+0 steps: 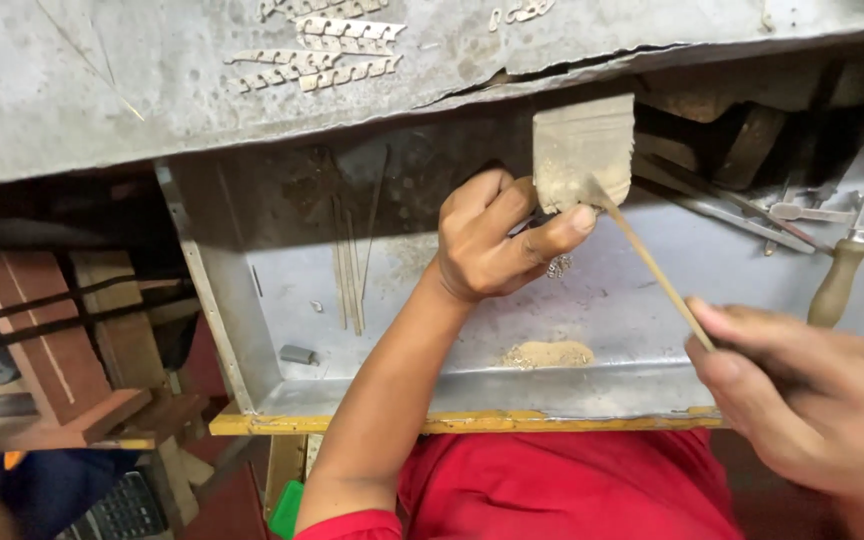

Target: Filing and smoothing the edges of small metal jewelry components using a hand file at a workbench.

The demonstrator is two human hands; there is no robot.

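Observation:
My left hand (497, 240) pinches a small metal piece against the tip of a worn wooden bench peg (584, 150) that sticks out from under the grey workbench top (102, 90). My right hand (802, 400) grips a thin, long file (652, 265), whose far end rests at the piece by my left thumb and forefinger. A small ornate ring-like piece (558, 266) shows just below my left fingers. Beneath both hands lies a metal catch tray (372, 330) with a little heap of filings (549, 354).
Several flat cut metal strips (322, 50) lie on the bench top. A wooden-handled tool (840, 280), tweezers and rods (752, 212) sit at the tray's right. Thin rods (350, 270) lie in the tray's left. A wooden stand (62, 350) is at left. My red shirt (572, 490) is below.

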